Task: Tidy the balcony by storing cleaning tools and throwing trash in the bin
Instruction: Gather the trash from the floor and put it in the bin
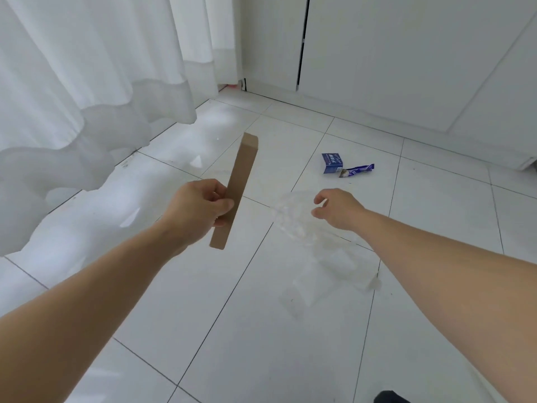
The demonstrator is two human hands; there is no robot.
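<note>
Left hand (200, 203) fingers clamp a long brown cardboard box (236, 187), held tilted above the floor (247, 330). Right hand (337, 209) fingers spread, empty, over clear plastic wrap (316, 242). I see blue wrappers (340, 167) lying beyond.

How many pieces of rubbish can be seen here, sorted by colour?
Brown: 1, the long flat brown cardboard box held in the left hand.
Blue: 2, the small blue carton and the blue-purple foil wrapper on the white tiled floor.
Clear: 1, the crumpled transparent plastic bag under the open right hand.
Total: 4
</note>
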